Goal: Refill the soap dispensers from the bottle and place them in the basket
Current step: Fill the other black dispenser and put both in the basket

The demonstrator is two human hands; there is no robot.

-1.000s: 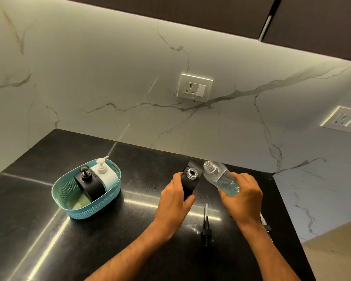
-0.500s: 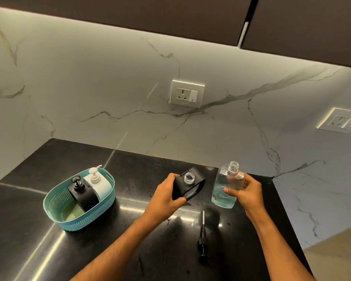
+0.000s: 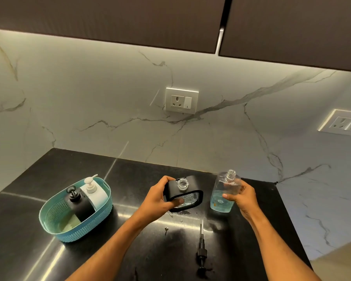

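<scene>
no readable text, labels or brands on any item; socket plate marking too small

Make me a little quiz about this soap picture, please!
1. True or false: the refill bottle in the right hand has its cap on.
2. How many dispensers stand in the basket? A one, B two, C three.
3. Fill in: the left hand holds the black ____.

Key: 1 false, its neck is open. 2 B: a black one and a white one. 3 dispenser; its pump lies on the counter.
</scene>
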